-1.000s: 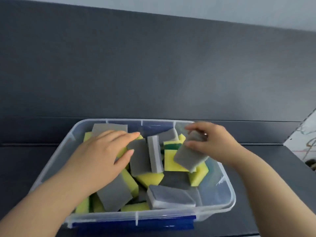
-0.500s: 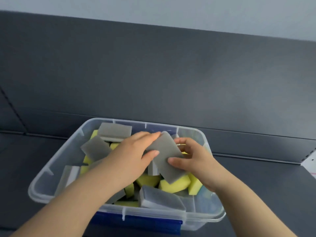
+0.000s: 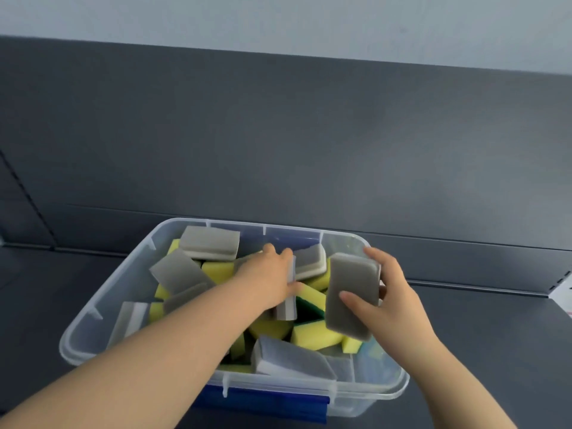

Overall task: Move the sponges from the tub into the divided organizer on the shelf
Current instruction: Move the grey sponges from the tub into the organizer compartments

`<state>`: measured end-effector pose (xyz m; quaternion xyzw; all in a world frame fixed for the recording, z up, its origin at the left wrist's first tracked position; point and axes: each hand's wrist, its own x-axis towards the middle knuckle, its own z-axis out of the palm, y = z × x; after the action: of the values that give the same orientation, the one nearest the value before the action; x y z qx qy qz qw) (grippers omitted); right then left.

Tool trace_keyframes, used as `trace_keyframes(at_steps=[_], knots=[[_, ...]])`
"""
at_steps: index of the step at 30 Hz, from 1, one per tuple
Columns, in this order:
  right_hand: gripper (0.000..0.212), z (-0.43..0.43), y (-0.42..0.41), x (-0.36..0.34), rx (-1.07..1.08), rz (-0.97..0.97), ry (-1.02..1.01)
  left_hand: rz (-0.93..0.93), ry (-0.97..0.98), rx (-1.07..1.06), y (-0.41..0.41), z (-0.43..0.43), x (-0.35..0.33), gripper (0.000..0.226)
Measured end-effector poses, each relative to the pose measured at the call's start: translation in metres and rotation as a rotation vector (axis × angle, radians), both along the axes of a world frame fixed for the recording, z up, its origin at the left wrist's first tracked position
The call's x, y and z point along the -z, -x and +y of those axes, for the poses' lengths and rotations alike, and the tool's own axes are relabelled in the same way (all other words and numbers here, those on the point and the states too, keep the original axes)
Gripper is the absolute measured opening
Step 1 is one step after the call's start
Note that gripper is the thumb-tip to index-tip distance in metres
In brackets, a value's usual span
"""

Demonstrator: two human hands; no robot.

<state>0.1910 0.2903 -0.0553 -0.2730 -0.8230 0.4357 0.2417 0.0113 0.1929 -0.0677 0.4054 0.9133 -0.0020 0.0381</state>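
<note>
right hand (image 3: pixel 393 308) has a flat grey sponge (image 3: pixel 351 292) pinched the long way, thumb across its near face and fingers curled round the far edge, held tilted just above the right end of the tub (image 3: pixel 399 388). left hand (image 3: pixel 269 280) is reaching into the middle of the pile, fingers bent over the top of an upright grey-and-white sponge (image 3: pixel 286 308) with the thumb pressed on its near side, so it looks like a grip, though the fingertips are hidden behind it. all around that it's a jumble inside the clear tub: yellow sponges (image 3: pixel 312 335) low in the middle, one grey slab (image 3: pixel 210 243) leaning at the back left corner, another grey-and-white one (image 3: pixel 291 360) lying against the front wall. the tub has a blue latch (image 3: pixel 263 402) on the near side and sits on a dark grey shelf surface (image 3: pixel 495 335), with a dark back panel (image 3: pixel 278 134) rising behind it.
</note>
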Motion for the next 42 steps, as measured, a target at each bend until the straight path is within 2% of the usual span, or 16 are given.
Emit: trace_keyframes(at_steps=[2, 5, 7, 10, 12, 16, 21, 24, 28, 29, 30, 32, 34, 37, 40, 42], knots=[[0.055, -0.001, -0.002, 0.003, 0.016, -0.002, 0.005, -0.113, -0.073, -0.014, 0.0, 0.003, 0.001, 0.049], [0.043, -0.003, -0.007, 0.004, 0.078, -0.003, -0.053, -0.357, -0.37, -0.09, 0.013, -0.012, -0.013, 0.036], [0.041, -0.006, -0.008, 0.003, 0.109, -0.029, -0.134, -0.555, -0.622, -0.167, 0.021, -0.03, -0.022, 0.039], [0.04, -0.014, -0.003, 0.001, 0.117, -0.048, -0.204, -1.047, -1.021, -0.176, 0.018, -0.052, -0.028, 0.055], [0.039, -0.019, 0.004, 0.001, 0.105, -0.035, -0.18, -1.138, -1.128, -0.114, 0.012, -0.062, -0.026, 0.055], [0.039, -0.025, 0.015, 0.0, 0.054, 0.011, -0.103, -1.025, -1.165, -0.03, 0.0, -0.073, -0.021, 0.054], [0.045, -0.028, 0.018, -0.002, 0.069, 0.123, -0.044, -0.862, -1.088, 0.013, -0.006, -0.087, -0.023, 0.071], [0.045, -0.028, 0.018, -0.001, 0.078, 0.146, -0.022, -0.762, -1.057, 0.028, -0.012, -0.093, -0.028, 0.068], [0.046, -0.03, 0.017, 0.004, 0.092, 0.137, -0.017, -0.493, -0.975, 0.021, -0.02, -0.092, -0.027, 0.058], [0.045, -0.029, 0.016, 0.004, 0.111, 0.15, -0.012, -0.505, -1.024, -0.004, -0.019, -0.091, -0.026, 0.05], [0.045, -0.028, 0.015, 0.005, 0.127, 0.165, -0.005, -0.606, -1.124, -0.048, -0.018, -0.089, -0.025, 0.039], [0.044, -0.027, 0.012, 0.005, 0.128, 0.188, 0.014, -0.914, -1.297, -0.149, -0.019, -0.085, -0.022, 0.024], [0.04, -0.027, 0.011, 0.004, 0.11, 0.217, 0.047, -0.98, -1.246, -0.165, -0.023, -0.08, -0.022, 0.013], [0.035, -0.025, 0.01, 0.003, 0.108, 0.264, 0.098, -0.873, -1.077, -0.053, -0.03, -0.079, -0.017, 0.038], [0.034, -0.023, 0.01, 0.005, 0.109, 0.28, 0.123, -0.669, -0.744, 0.018, -0.031, -0.082, -0.011, 0.067], [0.034, -0.025, 0.01, 0.006, 0.093, 0.278, 0.123, -0.548, -0.638, 0.02, -0.03, -0.082, -0.007, 0.079]])
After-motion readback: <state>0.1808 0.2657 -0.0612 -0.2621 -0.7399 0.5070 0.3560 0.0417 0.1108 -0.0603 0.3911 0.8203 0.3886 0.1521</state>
